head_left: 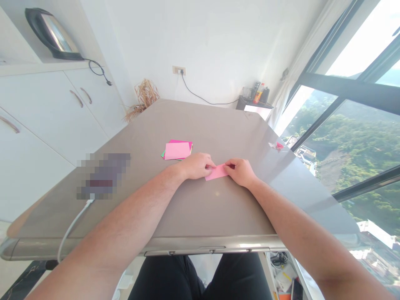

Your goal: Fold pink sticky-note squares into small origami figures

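Observation:
A pink sheet of paper [216, 173], narrow and seemingly folded, lies on the table [200, 208] between my two hands. My left hand [200, 166] pinches its left end, with the fingers curled down to the tabletop. At the opposite end my right hand [240, 171] grips the upper edge between thumb and fingers. Just behind my left hand rests a small stack of coloured paper [178, 150], light pink on top, with magenta and green edges showing beneath. My fingers hide part of the sheet's ends.
On the left of the table is a blurred-out device [104, 175] with a white cable [73, 223] running off the front edge. Small red and clear scraps [277, 146] lie near the right edge, beside the window [337, 125]. Behind the table stands a low cabinet with bottles [258, 93].

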Available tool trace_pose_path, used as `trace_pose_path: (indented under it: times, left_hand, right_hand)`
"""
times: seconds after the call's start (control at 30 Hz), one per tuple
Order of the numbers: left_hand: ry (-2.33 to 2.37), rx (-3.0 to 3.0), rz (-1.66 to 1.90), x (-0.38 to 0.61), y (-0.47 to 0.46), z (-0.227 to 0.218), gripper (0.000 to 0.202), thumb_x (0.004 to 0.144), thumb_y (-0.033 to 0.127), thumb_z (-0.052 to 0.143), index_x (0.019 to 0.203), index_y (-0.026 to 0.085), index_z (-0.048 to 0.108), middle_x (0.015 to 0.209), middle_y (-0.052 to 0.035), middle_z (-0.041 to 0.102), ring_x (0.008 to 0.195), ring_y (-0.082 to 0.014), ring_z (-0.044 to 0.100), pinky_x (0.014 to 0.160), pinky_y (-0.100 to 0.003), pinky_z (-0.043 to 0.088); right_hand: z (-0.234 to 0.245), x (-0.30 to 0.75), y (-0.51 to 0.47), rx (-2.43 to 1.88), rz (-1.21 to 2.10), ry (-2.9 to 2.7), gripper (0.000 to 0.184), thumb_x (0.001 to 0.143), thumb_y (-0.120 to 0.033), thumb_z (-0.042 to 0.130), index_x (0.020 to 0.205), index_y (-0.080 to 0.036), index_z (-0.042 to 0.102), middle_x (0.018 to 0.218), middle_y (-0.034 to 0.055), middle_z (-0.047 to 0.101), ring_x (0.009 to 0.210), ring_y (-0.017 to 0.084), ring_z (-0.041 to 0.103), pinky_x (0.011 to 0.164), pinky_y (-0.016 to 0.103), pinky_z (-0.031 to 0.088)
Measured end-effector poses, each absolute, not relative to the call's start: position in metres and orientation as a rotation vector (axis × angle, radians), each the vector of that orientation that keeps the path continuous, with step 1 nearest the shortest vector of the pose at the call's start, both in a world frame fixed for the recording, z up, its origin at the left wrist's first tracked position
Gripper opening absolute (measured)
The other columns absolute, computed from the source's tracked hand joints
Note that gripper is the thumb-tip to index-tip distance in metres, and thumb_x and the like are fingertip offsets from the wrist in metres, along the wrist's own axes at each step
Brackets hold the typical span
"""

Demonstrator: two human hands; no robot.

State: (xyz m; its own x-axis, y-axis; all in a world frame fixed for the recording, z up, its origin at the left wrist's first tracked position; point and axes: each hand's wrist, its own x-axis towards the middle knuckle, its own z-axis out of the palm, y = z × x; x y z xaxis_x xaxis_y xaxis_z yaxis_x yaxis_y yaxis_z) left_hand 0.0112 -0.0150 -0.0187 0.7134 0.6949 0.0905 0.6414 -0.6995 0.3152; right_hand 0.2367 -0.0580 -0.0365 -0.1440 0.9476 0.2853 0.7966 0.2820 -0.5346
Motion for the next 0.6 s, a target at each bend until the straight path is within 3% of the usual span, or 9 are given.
trace_pose_path:
  times: [0.27, 0.6]
  left_hand:
    - [1.039, 2.571, 0.281, 0.012, -0.019, -0.012, 0.035, 0.084, 0.026, 0.054, 0.106, 0.036, 0.08, 0.095, -0.0013, 0.066, 0.078, -0.0141, 0.061, 0.066, -0.026, 0.041]
    - [1.02, 2.603, 0.281, 0.013, -0.018, -0.012, 0.033, 0.086, 0.029, 0.054, 0.106, 0.035, 0.08, 0.095, -0.0019, 0.066, 0.08, -0.0147, 0.061, 0.067, -0.026, 0.042]
  right_hand:
    - [-0.05, 0.242, -0.062, -1.167, -0.001, -2.284, 0.023, 0.091, -0.017, 0.058, 0.087, -0.026, 0.078, 0.089, 0.0026, 0.078, 0.081, 0.018, 0.065, 0.075, 0.031, 0.05]
    - [-0.041, 0.244, -0.066, -0.999, -0.025, -2.472, 0.028, 0.094, -0.013, 0.052, 0.094, -0.025, 0.077, 0.102, 0.0032, 0.078, 0.088, 0.02, 0.064, 0.078, 0.033, 0.051]
